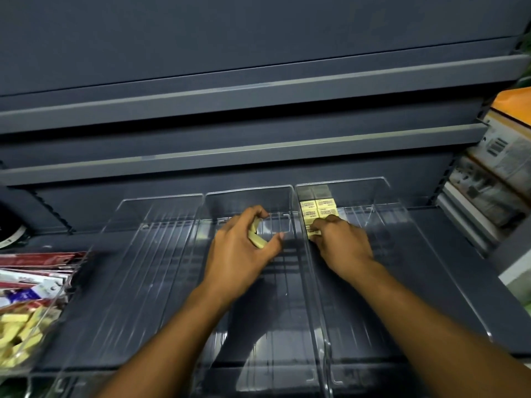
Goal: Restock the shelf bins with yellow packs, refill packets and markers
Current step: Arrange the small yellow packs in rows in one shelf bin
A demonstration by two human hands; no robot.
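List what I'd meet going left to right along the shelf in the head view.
Tub of loose packs → left clear bin → left hand gripping a yellow pack over the middle bin → right hand gripping the front of the stacked packs in the right bin → boxes.

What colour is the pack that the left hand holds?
Pale yellow, seen best in the head view: the pack in the left hand.

Head view: looks forward-down, close over shelf (448,254) bins.
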